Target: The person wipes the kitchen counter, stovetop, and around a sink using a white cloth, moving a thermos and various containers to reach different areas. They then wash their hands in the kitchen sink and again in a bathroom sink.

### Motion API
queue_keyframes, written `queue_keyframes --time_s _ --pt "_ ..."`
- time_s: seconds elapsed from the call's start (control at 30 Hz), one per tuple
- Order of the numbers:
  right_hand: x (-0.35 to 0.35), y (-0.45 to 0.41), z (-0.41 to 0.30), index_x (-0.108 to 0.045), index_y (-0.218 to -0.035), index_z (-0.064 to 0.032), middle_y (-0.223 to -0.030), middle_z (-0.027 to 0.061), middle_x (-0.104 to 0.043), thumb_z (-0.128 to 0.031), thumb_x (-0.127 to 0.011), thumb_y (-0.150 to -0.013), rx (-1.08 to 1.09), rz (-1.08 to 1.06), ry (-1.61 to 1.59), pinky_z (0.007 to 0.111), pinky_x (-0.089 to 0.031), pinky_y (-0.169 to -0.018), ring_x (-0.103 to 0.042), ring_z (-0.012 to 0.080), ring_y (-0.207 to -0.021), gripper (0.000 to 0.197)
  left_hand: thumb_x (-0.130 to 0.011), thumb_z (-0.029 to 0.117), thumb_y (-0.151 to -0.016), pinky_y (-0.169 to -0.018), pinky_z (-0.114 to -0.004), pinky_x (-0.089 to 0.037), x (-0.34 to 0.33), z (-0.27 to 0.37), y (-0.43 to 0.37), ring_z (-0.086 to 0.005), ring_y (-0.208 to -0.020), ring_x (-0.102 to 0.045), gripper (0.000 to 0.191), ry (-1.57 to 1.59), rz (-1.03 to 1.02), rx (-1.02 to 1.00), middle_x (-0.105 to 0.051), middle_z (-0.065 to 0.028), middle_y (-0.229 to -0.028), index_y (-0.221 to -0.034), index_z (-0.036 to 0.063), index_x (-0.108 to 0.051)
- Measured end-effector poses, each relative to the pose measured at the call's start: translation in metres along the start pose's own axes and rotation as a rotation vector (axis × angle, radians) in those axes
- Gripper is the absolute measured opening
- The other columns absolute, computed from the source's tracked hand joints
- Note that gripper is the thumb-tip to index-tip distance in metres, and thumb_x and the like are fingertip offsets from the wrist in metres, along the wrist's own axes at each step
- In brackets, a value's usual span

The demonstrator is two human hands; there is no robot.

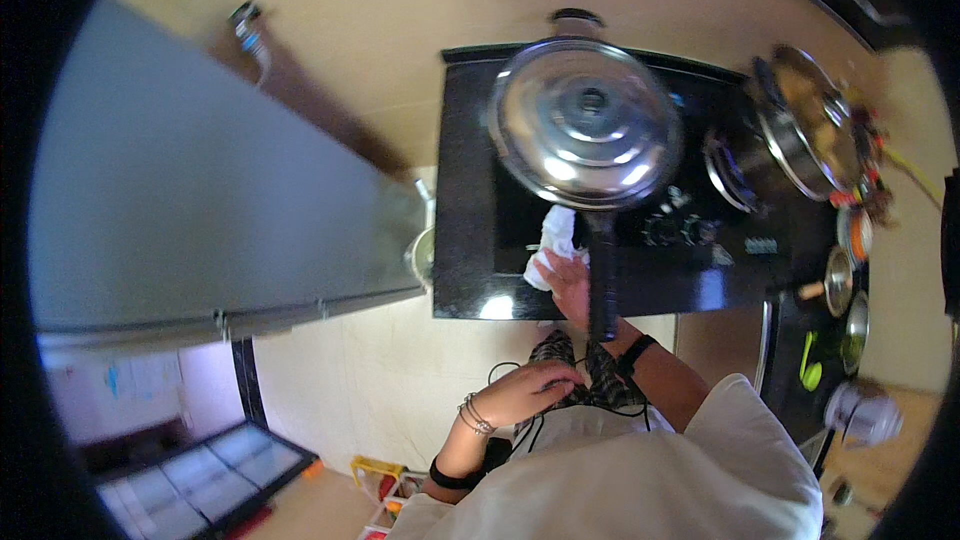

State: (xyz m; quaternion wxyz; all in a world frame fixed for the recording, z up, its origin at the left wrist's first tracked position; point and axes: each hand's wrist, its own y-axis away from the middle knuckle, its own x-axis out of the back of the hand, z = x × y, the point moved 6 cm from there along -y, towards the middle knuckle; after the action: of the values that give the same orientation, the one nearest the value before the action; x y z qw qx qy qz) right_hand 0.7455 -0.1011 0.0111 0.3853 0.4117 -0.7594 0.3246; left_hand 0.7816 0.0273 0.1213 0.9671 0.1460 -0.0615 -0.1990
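On the black stove [465, 240] sits a pan covered by a shiny domed steel lid [585, 142]. Its black handle [602, 277] points towards me. My right hand [571, 285] presses a crumpled white cloth [556, 229] against the stove top, just left of the handle. The forearm passes beneath the handle's end, which hides part of the wrist. In front of my waist hangs my left hand [525, 394], wearing bracelets, its fingers loosely bent and slightly apart. Nothing shows in it, though its palm is hidden.
To the right stands a steel pot [810, 127] with a glass lid. Beyond it are small bowls [838, 281], a green spoon [810, 371] and a clear plastic container [862, 414]. A large grey cabinet or refrigerator [225, 187] fills the left, with a pale pot [422, 259] beside the stove.
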Motion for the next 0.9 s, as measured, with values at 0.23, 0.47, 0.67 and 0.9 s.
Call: queue_keyframes --time_s 0.23,0.47,0.67,0.9 --pt "0.033 0.081 0.06 -0.042 -0.131 -0.0138 -0.139 0.0108 -0.035 -0.005 -0.049 -0.077 -0.315 -0.007 0.09 0.041 -0.03 -0.104 -0.04 0.0239 -0.123 0.055 -0.048 0.016 -0.092 -0.09 -0.029 -0.041 -0.053 0.051 -0.052 -0.0177 -0.103 -0.054 0.031 0.025 -0.336 -0.045 -0.057 -0.0085 -0.113 -0.121 0.0063 -0.05" --pt "0.104 0.199 0.153 -0.052 -0.122 -0.009 -0.118 0.0162 -0.054 -0.012 -0.042 -0.084 -0.754 0.546 -0.376 0.042 -0.042 -0.09 -0.055 0.0299 -0.104 0.039 -0.048 0.015 -0.091 -0.086 -0.029 -0.042 -0.117 0.077 -0.116 -0.0199 -0.098 -0.056 0.029 -0.062 -0.431 -0.101 -0.059 -0.0117 -0.105 -0.116 0.0016 -0.052" --pt "0.183 0.316 0.141 -0.039 -0.129 0.0007 -0.126 0.0165 -0.048 -0.017 -0.048 -0.077 -0.58 1.135 -2.044 0.043 -0.035 -0.1 -0.048 0.0307 -0.114 0.056 -0.048 0.018 -0.093 -0.09 -0.027 -0.04 -0.163 0.084 -0.181 -0.0134 -0.102 -0.053 0.028 -0.119 -0.321 -0.079 -0.058 -0.0055 -0.112 -0.116 0.0038 -0.055" --pt "0.253 0.422 0.117 -0.042 -0.127 -0.0002 -0.126 0.0165 -0.049 -0.016 -0.048 -0.073 -0.323 1.332 -2.171 0.048 -0.032 -0.102 -0.046 0.0334 -0.117 0.056 -0.047 0.018 -0.093 -0.091 -0.027 -0.04 -0.249 0.104 -0.26 -0.0131 -0.1 -0.053 0.028 -0.059 -0.362 -0.105 -0.059 -0.0053 -0.109 -0.114 0.0011 -0.056"
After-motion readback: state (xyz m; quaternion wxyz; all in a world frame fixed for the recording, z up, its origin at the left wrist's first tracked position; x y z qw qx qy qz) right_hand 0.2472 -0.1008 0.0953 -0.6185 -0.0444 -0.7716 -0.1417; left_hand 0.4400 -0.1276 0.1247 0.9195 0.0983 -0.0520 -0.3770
